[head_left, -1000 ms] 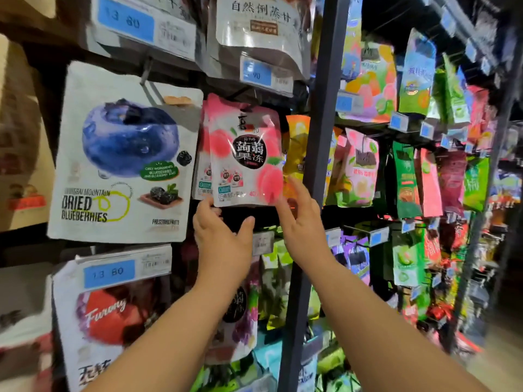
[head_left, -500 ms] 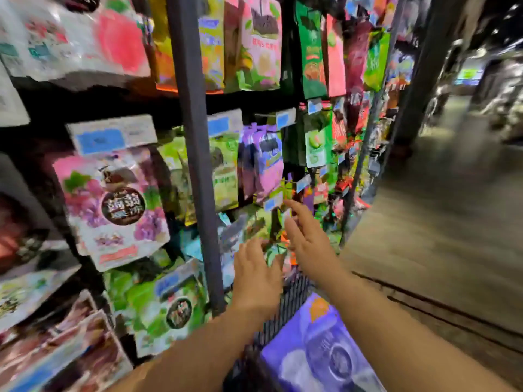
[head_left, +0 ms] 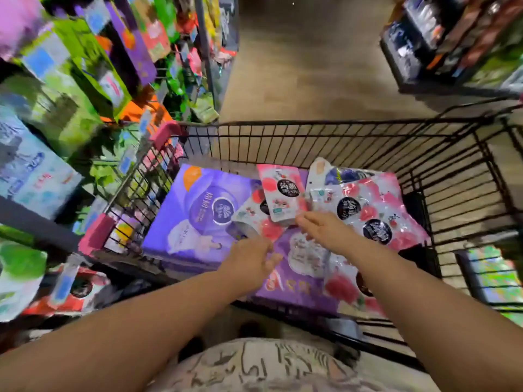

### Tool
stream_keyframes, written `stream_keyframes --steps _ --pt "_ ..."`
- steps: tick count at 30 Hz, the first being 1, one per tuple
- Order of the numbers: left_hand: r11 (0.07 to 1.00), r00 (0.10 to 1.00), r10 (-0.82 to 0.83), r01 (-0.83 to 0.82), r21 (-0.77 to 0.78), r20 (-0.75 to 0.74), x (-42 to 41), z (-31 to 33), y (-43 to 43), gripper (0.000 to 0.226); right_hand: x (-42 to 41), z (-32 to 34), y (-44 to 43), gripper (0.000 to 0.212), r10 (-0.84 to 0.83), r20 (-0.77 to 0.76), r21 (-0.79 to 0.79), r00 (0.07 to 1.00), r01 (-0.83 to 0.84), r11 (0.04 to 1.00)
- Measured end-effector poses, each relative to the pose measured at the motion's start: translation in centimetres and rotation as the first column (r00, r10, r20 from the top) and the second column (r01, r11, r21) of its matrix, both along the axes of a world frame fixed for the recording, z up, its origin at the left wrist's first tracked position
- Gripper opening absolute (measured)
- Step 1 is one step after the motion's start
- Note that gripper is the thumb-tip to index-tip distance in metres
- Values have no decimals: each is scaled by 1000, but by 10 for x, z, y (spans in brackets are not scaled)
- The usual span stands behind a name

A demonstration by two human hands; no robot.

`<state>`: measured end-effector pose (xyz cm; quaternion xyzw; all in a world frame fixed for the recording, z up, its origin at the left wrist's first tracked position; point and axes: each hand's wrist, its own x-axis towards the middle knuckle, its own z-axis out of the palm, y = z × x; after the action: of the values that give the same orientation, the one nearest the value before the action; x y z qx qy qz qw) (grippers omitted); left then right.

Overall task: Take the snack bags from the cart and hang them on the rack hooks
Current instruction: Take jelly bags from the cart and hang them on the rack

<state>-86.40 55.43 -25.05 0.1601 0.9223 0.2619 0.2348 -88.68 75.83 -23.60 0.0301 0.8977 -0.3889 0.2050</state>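
Your pale patterned garment (head_left: pixel 268 369) fills the bottom edge. Both bare forearms run forward from it over the near rim of the black wire cart (head_left: pixel 311 124).

Left hand (head_left: pixel 252 258): fingers loose, thumb out, holding nothing, above the big purple plastic-wrapped packs (head_left: pixel 195 210) lining the cart floor.

Right hand (head_left: pixel 325 230): fingers stretched forward, nothing gripped. Just ahead of its fingertips (head_left: pixel 300 220) lies a pink-and-white snack bag with a round black label (head_left: pixel 278 193), flat and tilted. Touching or just short: can't tell, blurred.

A second bag of the same print (head_left: pixel 252 216) lies partly under that one, just ahead of your left fingers. Right of your right hand is a heap of the same pink-and-white bags (head_left: pixel 370 213). Beyond the heap, a white bag with blue fruit print (head_left: pixel 336 172) lies against the far wall.

Left of your left hand, outside the cart wall, is the rack of hanging bags (head_left: pixel 93 80), all motion blur. Past the cart there's brown floor (head_left: pixel 297 66), and far right a dark shelf unit (head_left: pixel 452 38).
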Motion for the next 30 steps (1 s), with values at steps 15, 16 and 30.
stream_keyframes --steps 15,16,30 --pt "568 710 -691 650 -504 137 2 -45 58 73 68 -29 102 35 169 247 452 954 -268 851" --pt "565 713 -681 657 -499 168 2 -48 57 76 70 -30 109 46 139 211 487 967 -228 843" --pt "674 770 -606 630 -387 197 -1 -59 46 79 81 -43 131 67 -282 231 661 931 62 748"
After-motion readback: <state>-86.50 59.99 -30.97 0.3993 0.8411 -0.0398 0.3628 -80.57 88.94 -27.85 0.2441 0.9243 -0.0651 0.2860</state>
